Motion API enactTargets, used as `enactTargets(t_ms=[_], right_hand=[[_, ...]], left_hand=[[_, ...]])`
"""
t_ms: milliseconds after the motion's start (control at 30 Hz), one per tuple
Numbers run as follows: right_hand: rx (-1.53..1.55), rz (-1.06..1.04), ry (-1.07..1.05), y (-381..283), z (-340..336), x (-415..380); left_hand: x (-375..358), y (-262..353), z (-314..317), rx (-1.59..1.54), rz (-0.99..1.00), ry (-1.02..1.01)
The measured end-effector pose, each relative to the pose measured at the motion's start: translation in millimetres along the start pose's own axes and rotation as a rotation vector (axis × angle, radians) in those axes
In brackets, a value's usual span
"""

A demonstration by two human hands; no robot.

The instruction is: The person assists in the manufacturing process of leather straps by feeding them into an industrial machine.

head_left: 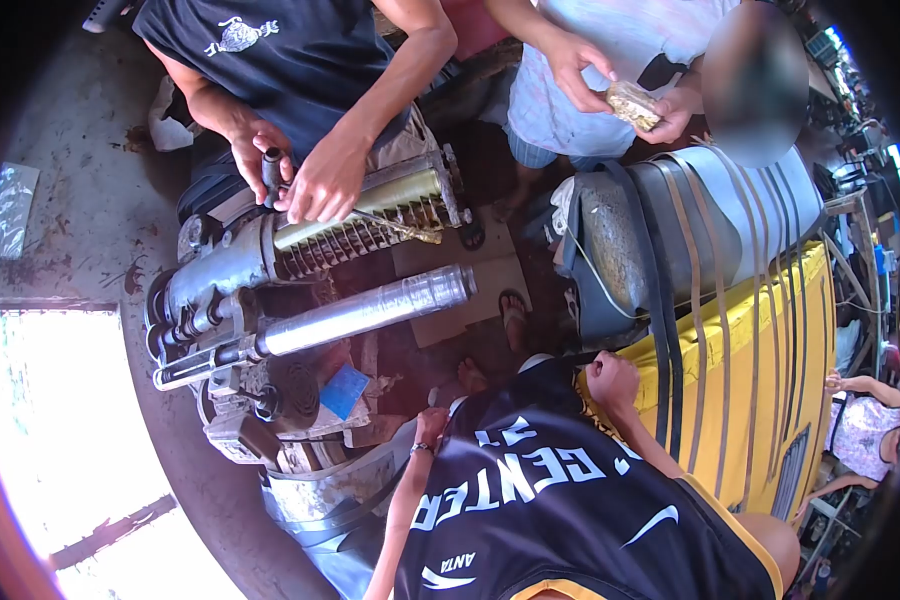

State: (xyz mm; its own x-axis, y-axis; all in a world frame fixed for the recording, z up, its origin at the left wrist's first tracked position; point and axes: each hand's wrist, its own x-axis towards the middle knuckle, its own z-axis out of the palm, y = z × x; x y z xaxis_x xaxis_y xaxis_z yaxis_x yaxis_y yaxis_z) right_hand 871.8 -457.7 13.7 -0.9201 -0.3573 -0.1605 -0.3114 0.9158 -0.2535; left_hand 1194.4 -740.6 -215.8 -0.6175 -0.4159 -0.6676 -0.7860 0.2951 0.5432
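My left hand (pixel 431 427), with a dark band at the wrist, is curled beside the lower side of my black jersey (pixel 550 480). What it holds, if anything, is hidden. To the right, my right hand (pixel 612 380) is closed in a fist by the jersey's yellow-trimmed edge, close to the yellow box (pixel 715 372); nothing shows in it. A polished metal cylinder (pixel 370 308) lies beyond my left hand, on greasy machine parts. Near it on the same side is a small blue square sheet (pixel 344 391).
Across the machine, a person in a dark sleeveless shirt (pixel 290 70) handles a dark metal piece (pixel 271 178) above a large coil spring (pixel 355 240). Another person holds a yellowish block (pixel 634 106). Straps cross the grey padded seat (pixel 620 235). A further person (pixel 863 432) is at far right.
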Motion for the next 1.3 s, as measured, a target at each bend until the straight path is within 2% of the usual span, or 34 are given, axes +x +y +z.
enactTargets(t_ms=[33,100,200,300,367,433,533,600,700,800,900,1000,1100,1200,1300], right_hand=[[-0.005,0.002,-0.003,0,0,0],[-0.003,-0.003,0.002,-1,-1,0],[0.001,-0.004,0.006,-3,-4,0],[0.000,-0.011,0.003,-4,-5,0],[-0.004,-0.014,-0.004,-3,-5,0],[-0.009,-0.015,-0.014,-4,-5,1],[-0.054,0.007,-0.115,-4,-8,7],[-0.004,0.037,-0.174,-1,-9,12],[0.048,-0.014,-0.243,13,-1,20],[0.064,-0.095,-0.297,26,1,27],[-0.002,-0.207,-0.311,31,-2,30],[-0.052,-0.287,-0.275,25,-11,26],[-0.085,-0.311,-0.239,21,-15,20],[-0.078,-0.262,-0.262,19,-20,23],[0.002,-0.191,-0.265,15,-24,24]], left_hand=[[-2,8,-6,0.019,-0.011,-0.022],[0,11,-16,0.307,0.136,-0.113],[1,3,-16,0.476,0.340,-0.015],[-2,-3,-13,0.189,0.303,0.085],[-4,1,-14,-0.112,0.128,0.068],[0,-10,-8,-0.281,0.065,0.061],[5,-21,-4,-0.389,0.040,0.039],[3,-17,-8,-0.535,-0.115,-0.014],[1,-3,-26,0.286,0.110,-0.086],[2,-12,-35,0.484,0.417,0.017],[3,-9,-38,-0.351,-0.264,-0.048],[4,-10,-46,-0.717,-0.410,-0.035],[5,-17,-42,-1.004,-0.262,-0.002],[-11,36,-60,-0.253,-0.074,0.084],[17,-3,-28,-0.104,-0.072,0.024]])
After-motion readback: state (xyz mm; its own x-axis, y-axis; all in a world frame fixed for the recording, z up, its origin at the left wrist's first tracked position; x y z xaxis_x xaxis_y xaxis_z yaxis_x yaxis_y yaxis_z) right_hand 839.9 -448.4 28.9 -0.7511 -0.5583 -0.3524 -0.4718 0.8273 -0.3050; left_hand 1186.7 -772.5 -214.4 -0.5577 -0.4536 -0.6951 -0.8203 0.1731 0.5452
